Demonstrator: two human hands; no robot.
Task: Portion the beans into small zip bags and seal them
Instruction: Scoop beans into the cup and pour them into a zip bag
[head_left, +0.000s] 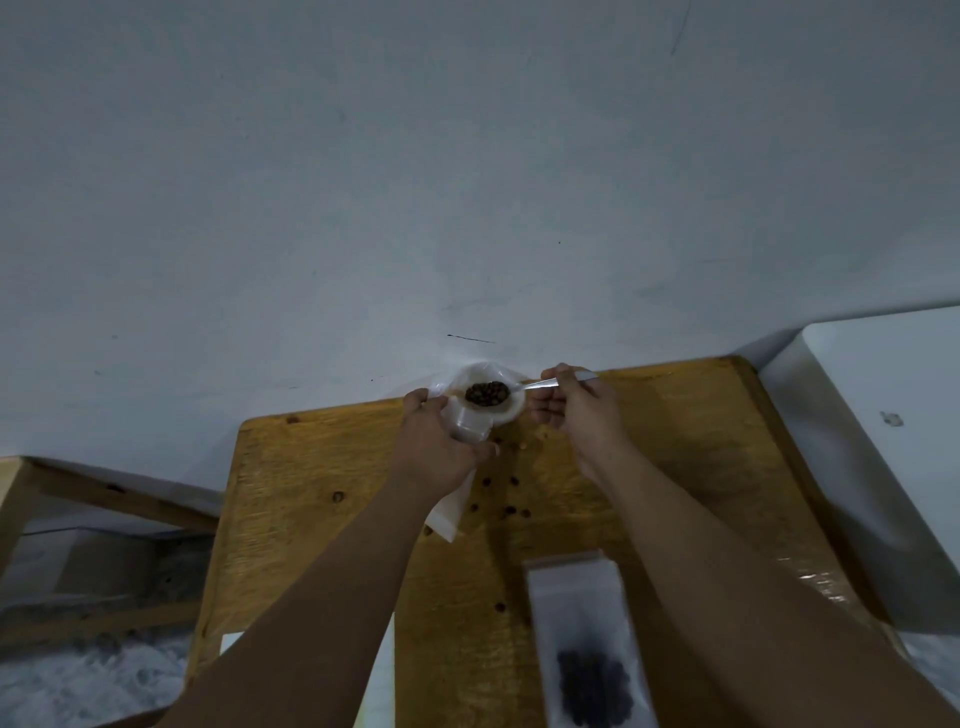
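A small white cup with dark beans in it stands at the far edge of the wooden table. My left hand grips an empty translucent zip bag just left of the cup; the bag hangs down under the hand to the table. My right hand pinches a metal spoon whose tip reaches the cup's rim. A zip bag with beans in it lies flat near me on the right. Whether that bag is sealed I cannot tell.
Several loose beans are scattered on the table between my arms. A white box-like surface borders the table on the right. A wooden frame stands to the left. The wall rises right behind the table's far edge.
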